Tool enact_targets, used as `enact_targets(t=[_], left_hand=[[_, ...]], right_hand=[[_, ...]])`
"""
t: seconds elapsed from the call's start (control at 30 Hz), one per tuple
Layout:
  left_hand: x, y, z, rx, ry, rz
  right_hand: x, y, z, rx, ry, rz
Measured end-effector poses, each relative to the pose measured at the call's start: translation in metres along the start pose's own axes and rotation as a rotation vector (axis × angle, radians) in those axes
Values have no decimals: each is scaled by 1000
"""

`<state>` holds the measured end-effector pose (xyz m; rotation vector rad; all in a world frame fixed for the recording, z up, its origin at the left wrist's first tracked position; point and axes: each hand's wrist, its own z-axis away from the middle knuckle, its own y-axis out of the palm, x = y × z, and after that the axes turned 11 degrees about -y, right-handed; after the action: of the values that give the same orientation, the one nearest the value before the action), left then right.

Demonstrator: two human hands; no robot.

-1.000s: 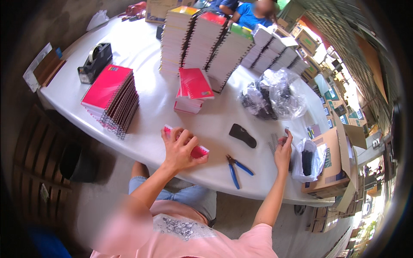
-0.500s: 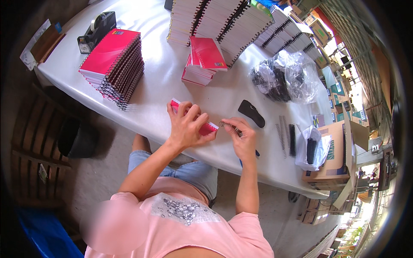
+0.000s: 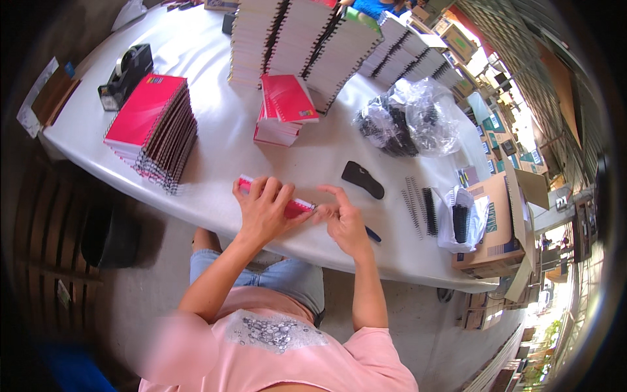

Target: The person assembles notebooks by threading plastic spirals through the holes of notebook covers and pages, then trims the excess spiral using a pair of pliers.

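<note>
My left hand [image 3: 264, 206] is closed over a small red notebook [image 3: 297, 209], holding it on edge near the table's front. By the notebook's right end is my right hand [image 3: 346, 225], its index finger stretched out and apart from the thumb. Its fingertips are blurred by motion. A small dark bit of wire coil shows at the notebook's end, beside the right thumb; the rest of it is hidden. Beyond the hands sits a short stack of red notebooks [image 3: 290, 98]. To the left rises a taller stack of red notebooks with coils [image 3: 150, 114].
A black pouch-like piece [image 3: 362, 179], loose wire coils [image 3: 413, 206] and a blue pen-like item [image 3: 373, 234] lie to the right. Behind them is a clear plastic bag with black contents [image 3: 418, 121]. A cardboard box [image 3: 490, 242], tape dispenser [image 3: 127, 75] and tall notebook stacks [image 3: 300, 49] stand around.
My right hand has gone from pinching a wire coil to a stretched index finger beside the notebook's end. My left hand keeps the notebook. The whole view has shifted slightly.
</note>
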<state>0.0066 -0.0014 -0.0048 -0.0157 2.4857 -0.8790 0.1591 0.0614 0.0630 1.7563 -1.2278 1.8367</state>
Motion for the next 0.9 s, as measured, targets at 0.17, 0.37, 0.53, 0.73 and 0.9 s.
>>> enact_targets(t=[0.17,0.37,0.53,0.73,0.9], left_hand=[[1,2,0,20,60,8],[13,-8,-5,90,70,39],[11,-7,-8,96,124,117],[20,-22,-11,216,71,146],[21,-21,-8,228,103,212]], right_hand=[[-10,-1,-1,68,-391,265],[-32,-43,-29,243,-183,469],[-95,-97,-39,-109,-133,1216],[-64,-60,-44,-122,-295,-57],[-63,-22,-31,429,-421,-550]])
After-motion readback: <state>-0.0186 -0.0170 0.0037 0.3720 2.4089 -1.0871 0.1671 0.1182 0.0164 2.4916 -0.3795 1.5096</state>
